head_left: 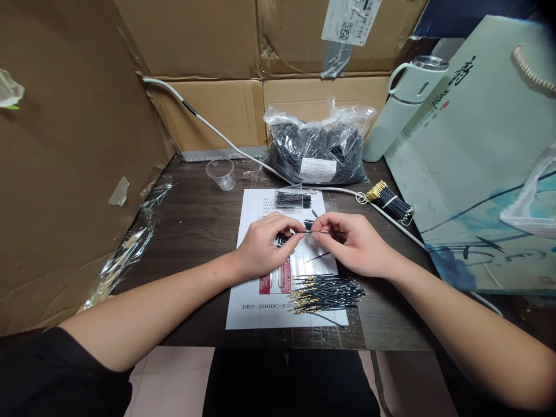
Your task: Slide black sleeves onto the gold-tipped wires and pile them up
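Note:
Over the printed sheet, my left hand and my right hand meet with fingertips almost touching. Both pinch a thin black wire, which runs between the fingertips and across the right fingers. What sits at the wire's end in my left fingertips is too small to make out. Just behind and under the hands lie short black pieces, partly hidden by the left fingers. Nearer to me, a pile of black wires with gold ends covers the sheet's lower right part.
Behind the sheet's top lies a clear pouch of black pieces. A clear plastic cup, a large bag of black pieces and a pale flask stand farther back. A tied wire bundle lies right, beside a white cable and paper bag.

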A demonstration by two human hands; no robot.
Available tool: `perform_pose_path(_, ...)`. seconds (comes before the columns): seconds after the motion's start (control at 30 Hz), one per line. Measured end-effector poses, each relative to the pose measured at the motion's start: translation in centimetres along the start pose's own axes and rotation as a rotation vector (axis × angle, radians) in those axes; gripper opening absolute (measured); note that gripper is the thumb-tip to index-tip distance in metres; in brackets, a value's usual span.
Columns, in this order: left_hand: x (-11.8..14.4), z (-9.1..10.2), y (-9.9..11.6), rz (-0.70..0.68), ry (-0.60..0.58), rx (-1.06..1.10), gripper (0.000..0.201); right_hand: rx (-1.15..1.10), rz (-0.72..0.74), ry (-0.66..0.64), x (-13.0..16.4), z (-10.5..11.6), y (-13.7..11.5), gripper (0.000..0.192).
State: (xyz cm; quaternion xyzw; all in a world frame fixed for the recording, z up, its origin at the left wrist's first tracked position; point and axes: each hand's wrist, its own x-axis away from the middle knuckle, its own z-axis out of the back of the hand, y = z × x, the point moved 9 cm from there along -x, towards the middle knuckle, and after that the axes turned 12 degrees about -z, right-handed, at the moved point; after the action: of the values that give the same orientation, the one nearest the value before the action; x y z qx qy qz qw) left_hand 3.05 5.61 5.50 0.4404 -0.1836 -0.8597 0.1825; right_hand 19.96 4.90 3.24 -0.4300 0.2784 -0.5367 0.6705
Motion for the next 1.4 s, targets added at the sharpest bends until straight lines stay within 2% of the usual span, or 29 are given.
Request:
perform_pose_path(0.43,-0.1,0.0,0.2,-0.019,-0.005,-0.002,0.004,0.090,0.048,0.033,0.2,0.2,-0.9,0.014)
perform_pose_path(0.9,0.0,-0.2,0.0,0.009,-0.014,0.004,0.004,0.091,0.057,0.032,0.2,0.2,-1.1,0.014)
perform_pose_path(1.2,-0.4,1.0,-0.5,0.026,0.027,-0.154,0.012,0.250,0.168,0.125,0.2,2.5,-2.4,0.008)
perform_pose_path(1.4,0.2,1.1,-2.4,0.140,-0.035,-0.265,0.013,0.361,0.287,0.103,0.7,1.2,-2.9,0.007)
